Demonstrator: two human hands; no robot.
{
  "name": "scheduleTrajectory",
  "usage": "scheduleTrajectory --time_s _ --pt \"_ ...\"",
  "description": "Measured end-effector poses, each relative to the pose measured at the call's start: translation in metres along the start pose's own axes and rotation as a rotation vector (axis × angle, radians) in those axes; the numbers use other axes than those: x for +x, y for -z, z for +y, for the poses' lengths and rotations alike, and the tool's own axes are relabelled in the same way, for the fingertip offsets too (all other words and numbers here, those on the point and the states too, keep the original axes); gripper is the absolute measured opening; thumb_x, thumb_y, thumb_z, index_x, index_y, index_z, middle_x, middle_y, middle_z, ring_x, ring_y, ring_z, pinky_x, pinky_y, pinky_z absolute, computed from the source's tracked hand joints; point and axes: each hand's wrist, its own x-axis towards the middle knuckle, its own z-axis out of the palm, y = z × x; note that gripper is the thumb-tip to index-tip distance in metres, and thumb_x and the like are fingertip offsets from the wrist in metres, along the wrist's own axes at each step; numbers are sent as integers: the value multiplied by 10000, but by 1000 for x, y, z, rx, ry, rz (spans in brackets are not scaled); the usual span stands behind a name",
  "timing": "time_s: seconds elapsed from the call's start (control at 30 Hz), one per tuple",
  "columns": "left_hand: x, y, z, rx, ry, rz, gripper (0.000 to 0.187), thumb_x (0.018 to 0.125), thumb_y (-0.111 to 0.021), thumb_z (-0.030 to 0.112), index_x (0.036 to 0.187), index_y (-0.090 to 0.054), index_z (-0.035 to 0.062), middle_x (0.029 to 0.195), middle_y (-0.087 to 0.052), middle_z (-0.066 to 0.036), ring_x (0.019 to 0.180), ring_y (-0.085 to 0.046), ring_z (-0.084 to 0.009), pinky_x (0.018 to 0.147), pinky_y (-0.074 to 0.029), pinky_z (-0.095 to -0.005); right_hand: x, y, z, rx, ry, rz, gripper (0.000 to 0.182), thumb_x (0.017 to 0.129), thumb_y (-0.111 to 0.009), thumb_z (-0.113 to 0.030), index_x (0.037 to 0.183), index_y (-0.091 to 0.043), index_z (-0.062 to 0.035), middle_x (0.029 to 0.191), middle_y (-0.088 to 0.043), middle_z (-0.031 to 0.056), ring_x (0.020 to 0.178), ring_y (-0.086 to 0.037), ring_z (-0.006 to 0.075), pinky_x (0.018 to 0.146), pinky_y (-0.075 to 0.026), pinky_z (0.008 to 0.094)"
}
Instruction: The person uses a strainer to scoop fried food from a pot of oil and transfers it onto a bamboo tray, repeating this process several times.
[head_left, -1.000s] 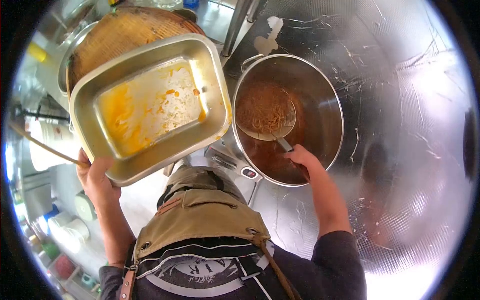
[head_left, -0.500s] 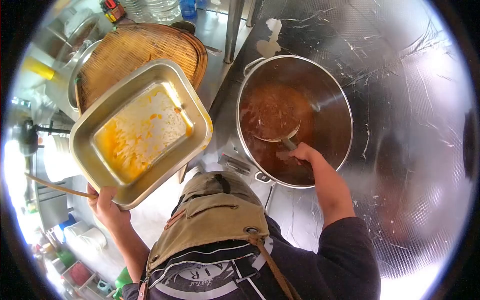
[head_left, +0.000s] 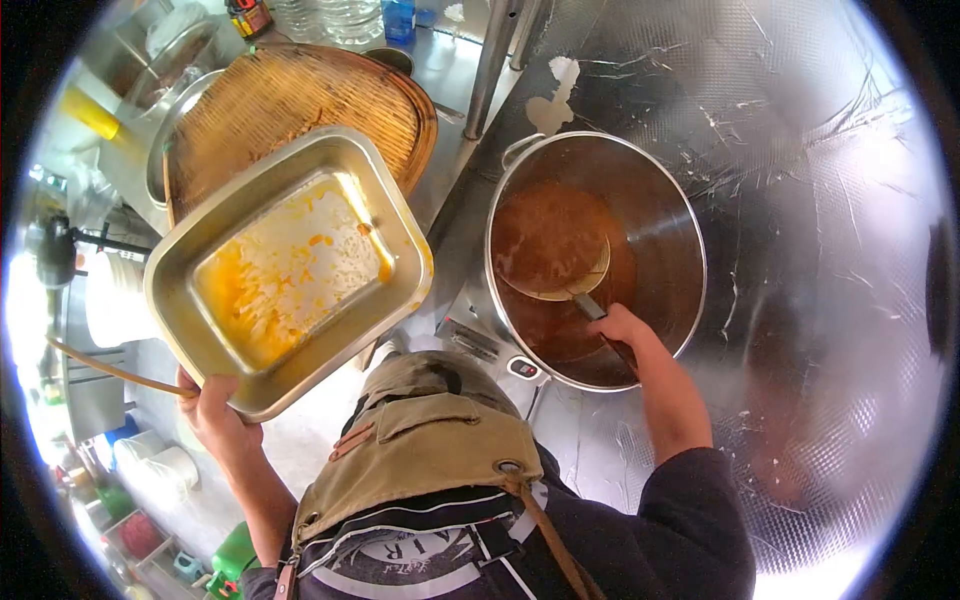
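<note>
My left hand [head_left: 222, 420] is closed on the near corner of a rectangular metal tray [head_left: 165, 290]. Orange oily residue and small bits coat the tray's tilted bottom. A thin wooden stick [head_left: 115, 370] sticks out leftward from the same hand. On my right, a tall metal pot [head_left: 672, 250] holds reddish-brown liquid [head_left: 560, 225]. My right hand [head_left: 622, 335] is wrapped round the dark handle of a ladle [head_left: 588, 305] inside the pot. The ladle's bowl is mostly sunk in the liquid, only part of its rim showing.
Behind the tray lies a round woven bamboo tray [head_left: 300, 95] with brown shreds on it. A metal post [head_left: 490, 70] rises beyond the pot. Foil-like sheeting [head_left: 820, 200] covers the surface at right. White buckets [head_left: 170, 475] stand at lower left.
The ladle has shifted and turned in the liquid, its visible rim now at the bowl's right and near side. The tray stays in my left hand. The whole view has shifted slightly.
</note>
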Motion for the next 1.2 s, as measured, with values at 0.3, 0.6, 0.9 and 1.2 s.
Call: scheduleTrajectory --time_s 0.3,0.6,0.9,1.2 --pt "7 2 -5 -35 -20 -31 306 701 -471 -81 981 -583 -28 841 -609 -54 686 -570 -121 642 -478 -236 -92 6 -1 73 24 56 445 781 -715 -261 897 -580 146 665 -604 155 490 -594 233 463 -470 369" --pt "8 7 -4 20 16 -74 407 722 -464 -54 1120 -550 -55 908 -582 -77 771 -587 -174 686 -501 -274 -75 1 -3 11 -13 50 415 775 -719 -269 829 -593 123 632 -600 159 488 -594 236 461 -464 378" --pt "6 12 -11 14 -20 -25 411 708 -471 -58 1111 -553 -58 905 -592 -93 760 -598 -177 680 -509 -272 17 -1 10 -11 -66 -30 353 763 -741 -265 699 -649 69 626 -635 142 577 -620 269 630 -489 434" --pt "3 1 -4 -25 -20 -20 275 672 -474 -69 923 -581 -35 799 -589 -53 691 -562 -134 636 -468 -235 -65 14 -6 91 -53 41 351 774 -740 -245 833 -632 85 616 -601 127 518 -590 223 500 -456 394"
